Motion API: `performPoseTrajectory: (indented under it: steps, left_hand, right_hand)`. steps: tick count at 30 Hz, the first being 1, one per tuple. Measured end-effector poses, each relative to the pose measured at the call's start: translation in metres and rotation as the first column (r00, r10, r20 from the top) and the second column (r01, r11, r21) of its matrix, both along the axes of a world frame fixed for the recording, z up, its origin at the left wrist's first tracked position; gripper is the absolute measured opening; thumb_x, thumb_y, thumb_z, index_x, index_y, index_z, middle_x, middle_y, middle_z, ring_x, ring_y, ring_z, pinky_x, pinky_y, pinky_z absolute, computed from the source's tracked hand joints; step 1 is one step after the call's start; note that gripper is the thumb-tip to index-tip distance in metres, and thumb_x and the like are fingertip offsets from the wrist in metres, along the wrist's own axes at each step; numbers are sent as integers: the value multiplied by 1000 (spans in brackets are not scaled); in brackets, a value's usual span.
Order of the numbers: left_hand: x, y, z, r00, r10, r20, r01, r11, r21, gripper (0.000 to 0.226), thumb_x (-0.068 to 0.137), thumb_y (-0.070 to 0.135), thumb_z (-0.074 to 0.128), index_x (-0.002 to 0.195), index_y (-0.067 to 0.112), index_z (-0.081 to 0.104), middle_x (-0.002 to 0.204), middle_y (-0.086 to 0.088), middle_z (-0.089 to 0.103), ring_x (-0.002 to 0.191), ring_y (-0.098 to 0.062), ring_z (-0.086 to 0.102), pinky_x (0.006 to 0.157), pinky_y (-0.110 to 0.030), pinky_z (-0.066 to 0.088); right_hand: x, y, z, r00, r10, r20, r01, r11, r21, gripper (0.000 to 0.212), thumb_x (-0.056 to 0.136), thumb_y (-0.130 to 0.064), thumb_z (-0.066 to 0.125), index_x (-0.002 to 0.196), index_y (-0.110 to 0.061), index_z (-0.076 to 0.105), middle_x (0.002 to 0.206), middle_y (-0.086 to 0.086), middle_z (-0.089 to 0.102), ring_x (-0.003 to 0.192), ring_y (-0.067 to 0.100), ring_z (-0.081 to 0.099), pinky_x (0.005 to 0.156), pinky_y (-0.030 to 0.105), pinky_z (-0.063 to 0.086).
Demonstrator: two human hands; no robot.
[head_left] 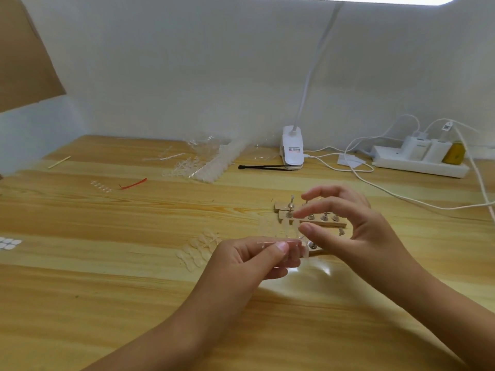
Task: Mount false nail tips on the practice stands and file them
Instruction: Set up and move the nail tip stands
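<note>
Left hand (254, 259): thumb and fingers pinch a clear strip of nail tips (278, 243), held above the wooden table (107, 277).
Right hand (356, 228): fingers loosely curved and holding nothing, with the thumb tip just beside the strip's right end.
Practice stands (290, 210): metal pegs on a brown base, behind both hands and partly hidden by the right fingers.
Loose tips (198, 250): lying on the table just left of the left hand.
Tip pile (209, 164): farther back, near the clip lamp (293, 148).
</note>
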State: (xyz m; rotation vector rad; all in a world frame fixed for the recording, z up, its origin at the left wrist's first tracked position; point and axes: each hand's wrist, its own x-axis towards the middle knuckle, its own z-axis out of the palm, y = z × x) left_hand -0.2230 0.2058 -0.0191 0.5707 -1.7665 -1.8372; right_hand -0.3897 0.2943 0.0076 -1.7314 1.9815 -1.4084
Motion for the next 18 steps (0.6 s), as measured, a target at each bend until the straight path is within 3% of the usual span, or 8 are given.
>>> performPoseTrajectory:
  steps: [3,6,8,11,13,15,16,18]
  left_hand:
    - [0,1,-1,1000,-3,-1,3,1000,27,25,97,16,56,95,23,80,95,-1,78,95,-14,73,81,-20,56]
    - [1,0,-3,1000,-22,-14,23,997,73,23,94,21,58,90,16,80,92,-7,78,92,-18,74,78,-21,57]
    - [2,0,-4,999,-34,-8,34,996,77,24,95,20,58,90,14,80,92,-8,78,92,-19,74,77,-21,57]
    - [2,0,-5,1000,-8,5,9,992,-129,19,97,26,61,97,25,80,94,3,78,95,-10,73,84,-21,56]
    - [5,-2,-6,997,66,-36,-75,854,-514,18,95,30,62,104,32,77,103,14,76,100,-1,69,85,-18,54]
    - [7,-6,-5,991,97,-97,-134,542,-829,25,96,26,60,118,26,71,116,15,72,109,2,64,89,-19,53]
    - [8,-7,-6,988,95,-118,-148,435,-888,27,96,23,59,120,22,70,121,12,70,113,1,63,91,-20,53]
    - [9,-8,-5,988,59,-139,-151,459,-876,27,94,22,60,118,18,72,126,7,67,118,-1,61,94,-22,52]
  right_hand:
    - [0,0,-6,974,-9,-225,-16,994,-106,17,80,-43,74,86,-27,70,116,-12,59,116,17,46,98,18,32]
    - [-2,1,-13,789,-59,-611,-125,959,-254,16,84,-30,67,79,-15,72,113,-5,61,110,21,48,97,35,36]
    - [-2,2,-17,718,-50,-695,-186,948,-260,17,85,-25,67,75,-13,73,108,-3,65,109,21,51,94,46,41]
    - [4,3,-11,905,40,-424,-126,976,-176,14,82,-32,66,80,-18,69,107,-10,65,111,18,53,96,38,39]
    - [6,4,0,994,99,-57,-103,992,-77,10,77,-37,69,79,-27,68,107,-15,64,114,13,53,97,30,39]
    - [4,6,7,956,163,245,-172,985,13,7,74,-33,74,76,-30,69,112,-17,63,113,8,56,90,29,47]
    - [3,6,9,919,189,345,-213,977,33,5,74,-30,74,76,-29,70,113,-16,63,110,6,59,82,29,52]
    - [1,8,11,881,196,430,-244,968,59,7,77,-31,77,77,-27,71,114,-16,64,106,3,62,75,25,53]
